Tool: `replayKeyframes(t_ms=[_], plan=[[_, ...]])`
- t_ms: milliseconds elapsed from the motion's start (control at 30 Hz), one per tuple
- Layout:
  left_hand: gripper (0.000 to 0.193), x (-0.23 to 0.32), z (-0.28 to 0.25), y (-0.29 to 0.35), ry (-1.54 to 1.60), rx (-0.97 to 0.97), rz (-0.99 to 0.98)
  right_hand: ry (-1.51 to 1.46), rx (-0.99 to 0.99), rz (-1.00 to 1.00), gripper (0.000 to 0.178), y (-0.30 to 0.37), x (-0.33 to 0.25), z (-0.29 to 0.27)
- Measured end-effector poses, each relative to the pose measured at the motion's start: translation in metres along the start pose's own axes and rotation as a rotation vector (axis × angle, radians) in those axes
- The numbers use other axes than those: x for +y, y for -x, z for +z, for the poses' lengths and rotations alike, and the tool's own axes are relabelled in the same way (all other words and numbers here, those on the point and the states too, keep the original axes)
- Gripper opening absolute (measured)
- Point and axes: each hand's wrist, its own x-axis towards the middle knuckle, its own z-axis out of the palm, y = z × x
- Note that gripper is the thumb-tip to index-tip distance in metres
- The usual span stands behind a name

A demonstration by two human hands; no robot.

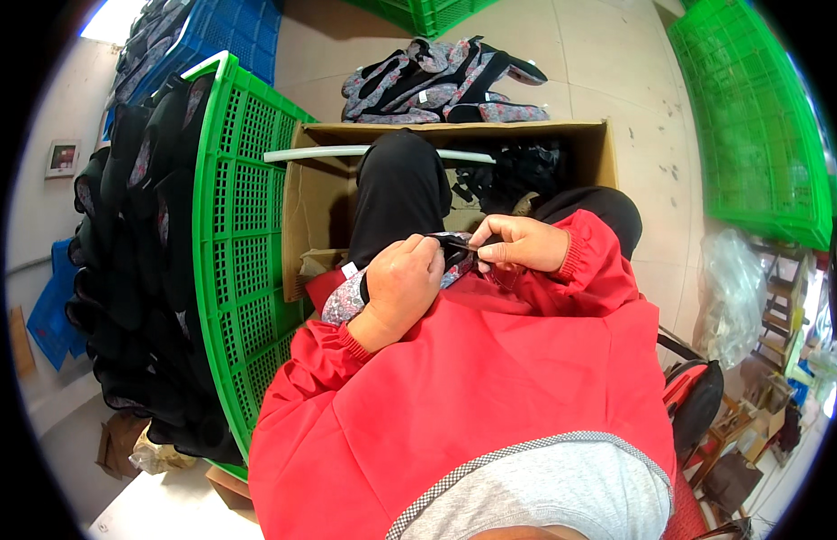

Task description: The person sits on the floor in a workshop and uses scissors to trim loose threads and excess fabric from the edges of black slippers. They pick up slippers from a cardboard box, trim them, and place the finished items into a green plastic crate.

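My left hand (402,281) is closed on a floral and black cloth piece, which looks like a soft shoe or slipper (344,300), held over my lap. A small white tag sticks up beside that hand. My right hand (524,245) comes in from the other side, with thumb and forefinger pinched at the far edge of the same piece. Between those fingertips is something slim and dark, possibly a small tool; its kind is too small to tell. The fingers cover much of the cloth piece.
Ahead of my knees stands an open cardboard box (297,216) with black scraps (526,171) inside and a white strip (378,153) across it. Beyond it lies a pile of floral and black pieces (445,85). Left, a green crate (243,216) adjoins stacked black pieces (135,243). Another green crate (751,117) stands right.
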Motion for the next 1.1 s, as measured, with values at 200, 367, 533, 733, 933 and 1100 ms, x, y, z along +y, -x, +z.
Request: replayKeyframes(t_ms=[200, 367, 533, 733, 933, 1100], plan=[[0.011, -0.001, 0.001, 0.001, 0.014, 0.014, -0.008, -0.073, 0.047, 0.101, 0.027, -0.008, -0.005, 0.001], [0.011, -0.001, 0.002, 0.001, 0.013, 0.025, -0.006, 0.094, 0.047, 0.163, 0.023, -0.012, -0.019, -0.001], [0.010, -0.002, 0.004, 0.002, 0.025, 0.037, -0.011, 0.203, 0.082, 0.171, 0.023, -0.016, -0.023, 0.001], [0.008, -0.003, 0.005, 0.001, 0.023, 0.020, -0.010, 0.340, 0.133, 0.154, 0.025, -0.019, -0.025, 0.002], [0.006, -0.004, 0.006, 0.002, 0.016, 0.007, -0.003, 0.444, 0.178, 0.128, 0.026, -0.023, -0.022, 0.004], [0.010, -0.006, 0.007, 0.002, 0.017, 0.023, 0.011, 0.381, 0.163, 0.133, 0.021, -0.025, -0.023, 0.008]])
